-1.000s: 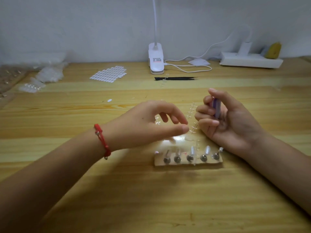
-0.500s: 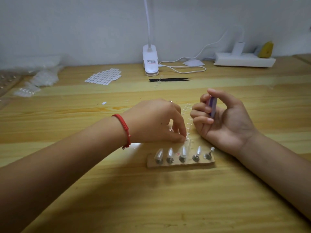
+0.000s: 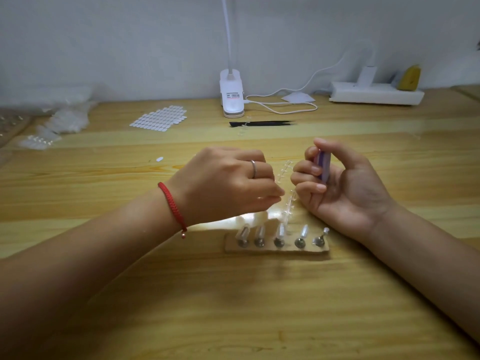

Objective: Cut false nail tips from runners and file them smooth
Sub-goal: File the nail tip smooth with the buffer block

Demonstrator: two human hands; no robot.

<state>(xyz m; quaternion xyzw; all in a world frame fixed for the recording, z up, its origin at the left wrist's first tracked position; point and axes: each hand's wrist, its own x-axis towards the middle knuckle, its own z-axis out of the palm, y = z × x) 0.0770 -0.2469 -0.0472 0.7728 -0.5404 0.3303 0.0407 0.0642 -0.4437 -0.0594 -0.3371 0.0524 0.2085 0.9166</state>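
My left hand (image 3: pixel 228 183), with a ring and a red wrist cord, hovers palm down over the table. Its thumb and forefinger pinch together at a clear plastic runner (image 3: pixel 288 203) lying between my hands. A second clear runner (image 3: pixel 283 169) lies just beyond. My right hand (image 3: pixel 345 190) rests palm up on the table and grips a small purple nail file (image 3: pixel 324 166) upright in its curled fingers. In front of both hands stands a wooden block (image 3: pixel 275 250) with several metal pegs, and clear nail tips (image 3: pixel 280 231) sit on them.
A white clip lamp (image 3: pixel 232 100) with its cable stands at the back. Black tweezers (image 3: pixel 262 123) lie in front of it. A sheet of white stickers (image 3: pixel 159 118) and plastic bags of tips (image 3: pixel 65 118) lie at the back left, a power strip (image 3: pixel 376 93) at the back right.
My left hand turned palm down, dropped to the runner and closed thumb and forefinger there. My right hand kept its grip on the purple file and barely moved.
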